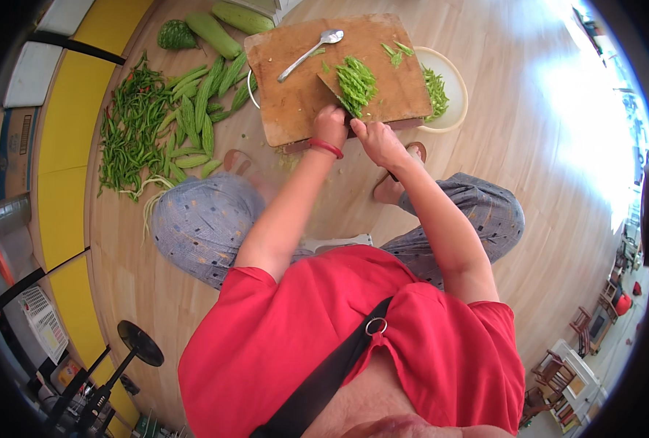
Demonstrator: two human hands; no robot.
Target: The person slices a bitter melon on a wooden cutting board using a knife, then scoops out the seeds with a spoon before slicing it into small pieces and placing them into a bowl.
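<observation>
A wooden cutting board [295, 109] lies on the floor in front of my knees. On it a heap of sliced green vegetable [356, 84] sits on a wide knife blade [329, 85]. My right hand [380, 144] grips the knife's handle at the board's near edge. My left hand [330, 125], with a red bangle on the wrist, is curled right beside it, touching the near end of the heap; what its fingers hold is hidden. A metal spoon [311, 52] lies on the board's far left part. A few green slices [396, 51] lie near the far right corner.
A white bowl [452, 73] with green slices sits at the board's right edge. Left of the board lie bitter gourds [193, 109], a pile of thin green pods [131, 124], two pale long gourds [215, 33] and a bumpy dark green vegetable [176, 35]. Yellow mats border the left.
</observation>
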